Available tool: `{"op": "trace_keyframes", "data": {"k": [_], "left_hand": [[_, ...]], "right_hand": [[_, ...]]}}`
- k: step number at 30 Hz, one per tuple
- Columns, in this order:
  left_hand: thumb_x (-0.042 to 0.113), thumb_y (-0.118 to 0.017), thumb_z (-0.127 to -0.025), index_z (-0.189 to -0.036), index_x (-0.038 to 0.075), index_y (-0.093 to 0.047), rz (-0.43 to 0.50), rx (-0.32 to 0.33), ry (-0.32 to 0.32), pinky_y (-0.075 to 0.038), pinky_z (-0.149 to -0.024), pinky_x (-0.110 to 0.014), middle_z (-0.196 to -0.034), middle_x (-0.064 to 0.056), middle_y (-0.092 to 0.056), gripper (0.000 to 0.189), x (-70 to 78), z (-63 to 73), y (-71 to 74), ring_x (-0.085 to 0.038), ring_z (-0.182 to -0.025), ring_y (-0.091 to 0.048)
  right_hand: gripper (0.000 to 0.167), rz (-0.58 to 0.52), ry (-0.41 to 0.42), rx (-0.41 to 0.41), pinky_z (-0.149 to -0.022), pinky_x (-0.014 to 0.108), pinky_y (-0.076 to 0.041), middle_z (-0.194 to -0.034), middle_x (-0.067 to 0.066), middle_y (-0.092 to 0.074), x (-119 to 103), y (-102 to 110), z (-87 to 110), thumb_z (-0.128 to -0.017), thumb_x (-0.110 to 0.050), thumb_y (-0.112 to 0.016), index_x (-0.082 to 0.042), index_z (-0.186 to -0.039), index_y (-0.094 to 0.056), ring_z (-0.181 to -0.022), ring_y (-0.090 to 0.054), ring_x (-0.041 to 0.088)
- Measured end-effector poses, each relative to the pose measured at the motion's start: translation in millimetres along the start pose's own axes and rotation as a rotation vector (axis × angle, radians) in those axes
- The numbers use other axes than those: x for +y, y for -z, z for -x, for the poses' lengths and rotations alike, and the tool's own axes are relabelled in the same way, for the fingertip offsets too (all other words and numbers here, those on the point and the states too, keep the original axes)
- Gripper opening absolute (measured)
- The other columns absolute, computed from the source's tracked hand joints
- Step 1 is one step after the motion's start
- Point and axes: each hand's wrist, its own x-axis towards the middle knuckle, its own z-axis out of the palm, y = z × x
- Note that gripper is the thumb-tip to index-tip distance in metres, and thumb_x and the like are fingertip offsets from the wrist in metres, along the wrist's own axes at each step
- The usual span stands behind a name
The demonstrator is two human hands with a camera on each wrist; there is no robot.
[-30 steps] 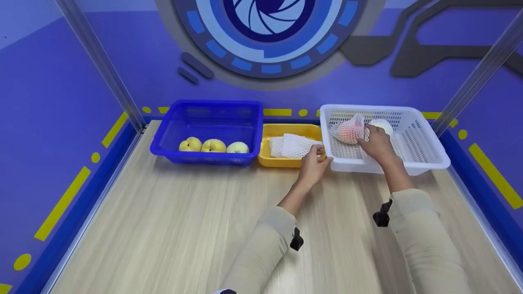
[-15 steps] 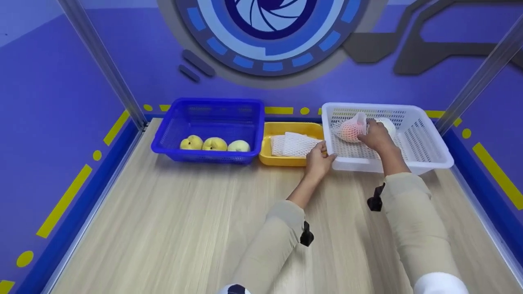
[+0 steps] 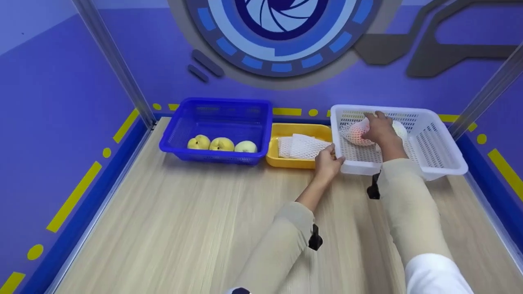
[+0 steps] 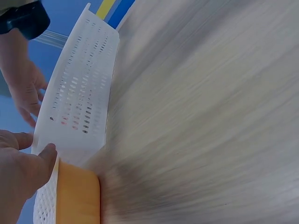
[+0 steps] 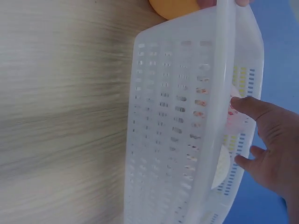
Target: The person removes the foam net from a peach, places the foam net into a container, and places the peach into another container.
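Note:
The white basket [image 3: 443, 168] stands at the back right. My left hand [image 3: 329, 163] grips its near left corner; in the left wrist view the thumb [image 4: 48, 156] lies on the outer wall. Inside the basket sits a pinkish round fruit [image 3: 356, 134] in a white foam net. Over it is my right hand [image 3: 383, 131], fingers spread and curving down beside the net. The right wrist view has one fingertip right at the netted fruit [image 5: 232, 112]. A second round thing in white netting [image 3: 400, 130] lies to the right, partly behind the right hand.
A yellow tray [image 3: 288, 163] with white foam nets [image 3: 306, 146] stands left of the white basket. Beyond it is a blue basket [image 3: 212, 157] holding two yellow fruits [image 3: 222, 144] and a pale green one [image 3: 246, 147]. Blue walls enclose the wooden tabletop [image 3: 196, 228].
My right hand has moved left from beside the netted fruit to over it, its fingers spreading. My left hand has closed onto the white basket's corner. The head view has shifted slightly.

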Motion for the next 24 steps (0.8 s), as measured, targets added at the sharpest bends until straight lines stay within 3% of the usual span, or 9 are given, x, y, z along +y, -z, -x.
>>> {"op": "trace_keyframes", "data": {"k": [7, 12, 15, 20, 24], "left_hand": [[-0.007, -0.07, -0.091, -0.143, -0.006, -0.052, 0.011, 0.003, 0.03, -0.057, -0.088, -0.023, -0.13, -0.019, -0.066, 0.055, 2.6, -1.3, -1.0, -0.025, -0.112, -0.069], [-0.006, -0.071, -0.09, -0.143, -0.004, -0.054, 0.013, -0.01, 0.041, -0.058, -0.087, -0.023, -0.127, -0.018, -0.068, 0.055, 2.0, -1.7, -3.0, -0.022, -0.109, -0.07], [-0.006, -0.071, -0.09, -0.143, -0.003, -0.054, 0.004, -0.013, 0.043, -0.058, -0.086, -0.023, -0.127, -0.017, -0.068, 0.055, 1.0, -1.9, -2.5, -0.022, -0.108, -0.07], [-0.007, -0.071, -0.09, -0.143, -0.006, -0.052, 0.035, -0.032, 0.031, -0.058, -0.086, -0.024, -0.127, -0.019, -0.067, 0.057, 1.2, -3.5, 1.7, -0.024, -0.109, -0.07], [-0.008, -0.071, -0.089, -0.143, -0.007, -0.052, 0.051, -0.04, 0.023, -0.058, -0.085, -0.023, -0.128, -0.021, -0.067, 0.057, 0.9, -3.5, 3.2, -0.025, -0.11, -0.07]], "right_hand": [[0.091, 0.012, -0.021, -0.056, -0.115, 0.074, -0.014, -0.163, 0.033, -0.004, -10.5, 6.0, -10.5, -0.088, -0.013, -0.077, 0.0, -0.159, -0.021, -0.149, 0.002, 0.056], [0.094, -0.029, -0.096, -0.084, -0.113, 0.073, -0.022, -0.159, 0.037, -0.014, -14.8, 3.9, -3.4, -0.088, -0.008, -0.077, -0.002, -0.16, -0.016, -0.147, -0.013, 0.055], [0.088, -0.023, -0.108, -0.09, -0.11, 0.073, -0.03, -0.152, 0.041, -0.02, -16.4, 0.6, 0.1, -0.087, -0.007, -0.077, 0.002, -0.157, -0.023, -0.141, -0.023, 0.058], [0.07, -0.021, -0.123, -0.062, -0.108, 0.071, -0.033, -0.144, 0.042, -0.02, -17.0, -5.0, -3.2, -0.087, -0.007, -0.075, 0.013, -0.142, -0.038, -0.136, -0.024, 0.06], [0.079, -0.062, -0.149, -0.074, -0.11, 0.07, -0.033, -0.146, 0.042, -0.025, -17.8, -7.5, -6.2, -0.087, -0.004, -0.074, 0.015, -0.147, -0.027, -0.137, -0.027, 0.06]]}}
